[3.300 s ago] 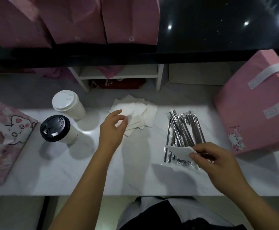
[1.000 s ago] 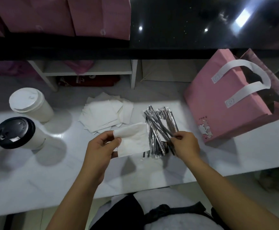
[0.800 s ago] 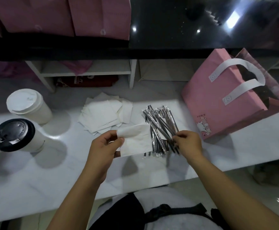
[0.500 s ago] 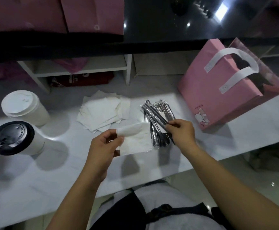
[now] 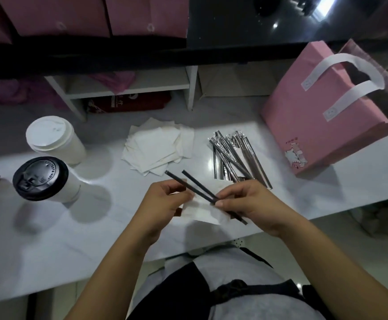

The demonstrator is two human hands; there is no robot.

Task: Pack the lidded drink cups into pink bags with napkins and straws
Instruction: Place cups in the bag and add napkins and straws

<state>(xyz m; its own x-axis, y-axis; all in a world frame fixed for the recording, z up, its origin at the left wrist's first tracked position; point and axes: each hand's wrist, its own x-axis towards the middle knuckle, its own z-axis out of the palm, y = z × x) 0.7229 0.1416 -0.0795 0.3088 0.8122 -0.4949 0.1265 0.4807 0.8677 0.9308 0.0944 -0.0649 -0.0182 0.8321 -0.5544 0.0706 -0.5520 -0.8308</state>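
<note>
Straws [image 5: 189, 186], two dark ones, are pinched between the thumb and curled fingers of the right hand [image 5: 250, 202] above the near part of a white counter [image 5: 91, 241], their far ends fanning apart up and to the left. They lie across a napkin [image 5: 202, 210] that the left hand [image 5: 163, 204] grips at its left edge with curled fingers; the two hands sit just beside each other. Beyond them on the counter rest a loose napkin stack [image 5: 156, 151] and, to its right, a straw pile [image 5: 234, 155] in shiny wrappers, its near end just behind the right hand. At left stand two lidded cups close together: a black-lidded cup [image 5: 41, 179] nearer the person and a white-lidded cup [image 5: 49, 137] behind it; whether they touch cannot be told. At right a pink bag [image 5: 315, 125] with white handles and a small cartoon print stands with its mouth open, well apart from the cups. Spare bags [image 5: 56, 17] in pink line a dark ledge at the top, above a white shelf [image 5: 130, 86] with a red item [image 5: 130, 105] tucked beneath it.
</note>
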